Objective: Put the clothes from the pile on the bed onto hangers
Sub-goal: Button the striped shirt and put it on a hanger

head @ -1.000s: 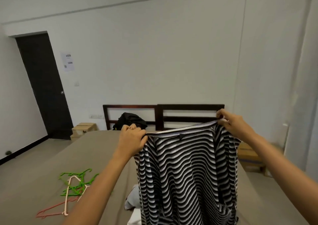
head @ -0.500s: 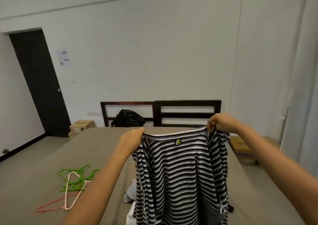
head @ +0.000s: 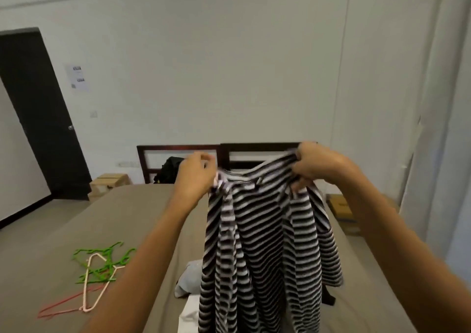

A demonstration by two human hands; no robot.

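Note:
I hold a black-and-white striped shirt (head: 260,243) up in the air over the bed (head: 132,210). My left hand (head: 196,174) pinches its top edge at the left, and my right hand (head: 316,165) grips the bunched top edge at the right. The shirt hangs down and hides most of the clothes pile; a grey garment (head: 190,279) and a white one (head: 190,317) show beneath it. Green hangers (head: 104,261), a pink hanger (head: 94,289) and a red hanger (head: 61,307) lie in a heap on the bed's left side.
A dark wooden headboard (head: 219,151) stands at the far end with a black bag (head: 169,169) against it. A black door (head: 38,118) is at the left, with a wooden box (head: 109,183) near it. Cardboard boxes (head: 341,209) and a white curtain (head: 438,129) are at the right.
My hands have moved closer together, so the shirt's top edge is bunched rather than stretched flat. The right hand has gathered more fabric. The view has shifted slightly.

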